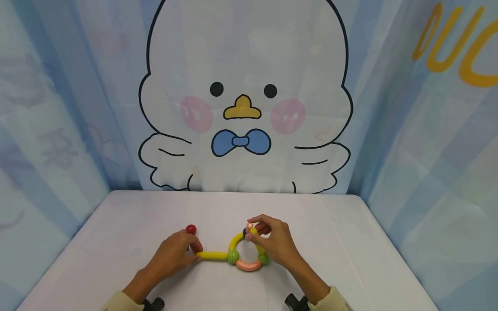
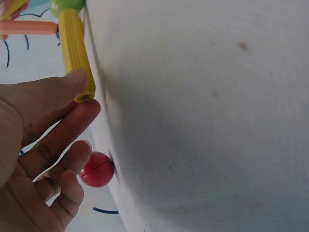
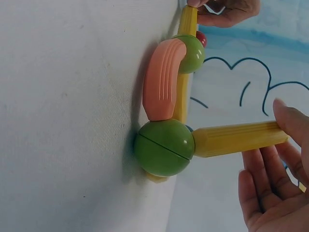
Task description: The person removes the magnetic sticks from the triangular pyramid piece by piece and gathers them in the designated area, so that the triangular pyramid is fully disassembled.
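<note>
White table (image 1: pixel 334 250): left hand (image 1: pixel 173 254) pinches a yellow rod (image 1: pixel 214 256), best held steady; right hand (image 1: pixel 278 242) pinches a raised rod (image 3: pixel 236 138).

The straight rods (image 1: pixel 214 256) are yellow and the curved rod (image 3: pixel 163 79) coral, with fine lengthwise lines. Each green ball (image 3: pixel 164 148) is glossy, the red ball (image 2: pixel 97 169) dark-seamed. The tabletop (image 1: pixel 330 242) is off-white. On the blue-striped curtain (image 1: pixel 447 194), a black-outlined white cartoon duck (image 1: pixel 245 52) has pink cheeks (image 1: pixel 288 116), a yellow beak (image 1: pixel 242 113) and a blue bow tie (image 1: pixel 223 143).
</note>
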Demonstrator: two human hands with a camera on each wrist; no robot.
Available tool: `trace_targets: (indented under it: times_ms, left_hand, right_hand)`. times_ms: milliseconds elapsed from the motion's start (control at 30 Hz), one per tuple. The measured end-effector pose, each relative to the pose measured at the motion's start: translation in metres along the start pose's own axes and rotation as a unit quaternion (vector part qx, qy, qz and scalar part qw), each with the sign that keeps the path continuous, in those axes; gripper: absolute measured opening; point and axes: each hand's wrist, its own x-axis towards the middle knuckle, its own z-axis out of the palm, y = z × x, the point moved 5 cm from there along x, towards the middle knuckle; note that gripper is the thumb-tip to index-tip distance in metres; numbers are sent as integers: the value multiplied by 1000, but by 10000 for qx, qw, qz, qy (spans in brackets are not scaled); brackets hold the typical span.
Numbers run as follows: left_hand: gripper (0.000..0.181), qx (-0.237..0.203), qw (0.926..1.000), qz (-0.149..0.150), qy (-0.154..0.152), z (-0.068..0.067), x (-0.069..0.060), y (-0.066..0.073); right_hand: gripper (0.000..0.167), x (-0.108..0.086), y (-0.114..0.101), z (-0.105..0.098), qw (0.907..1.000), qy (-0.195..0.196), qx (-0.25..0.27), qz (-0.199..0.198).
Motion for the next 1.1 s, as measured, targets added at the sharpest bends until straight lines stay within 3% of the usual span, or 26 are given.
trace_targets:
  times_ms: [167,367,533,733,933,1100]
  left_hand:
    - [21,55,9999,27,-117,4,3,-1]
    - [25,133,9994,308,87,1,3,8]
    - [22,-117,9967,603,521,-3,9,31]
    - [23,-620,9859,1057,1137,-7,20,65]
    - [24,-1122,9740,1392,1389,-1,35,90]
    - [22,-1251,9670,1587,1549,5,42,100]
  right_hand:
    - [31,0,0,1,10000,-33,11,-45]
    - [31,-1,0,1,10000,-21,17,-36]
    - [32,-1,-1,0,10000,-38,32,-19]
    - [34,-1,-1,-2,9999,-74,71,-41]
    - [38,-1,0,-4,9999,-19,139,-16]
    - [44,-2,0,-5,9999,8,122,19]
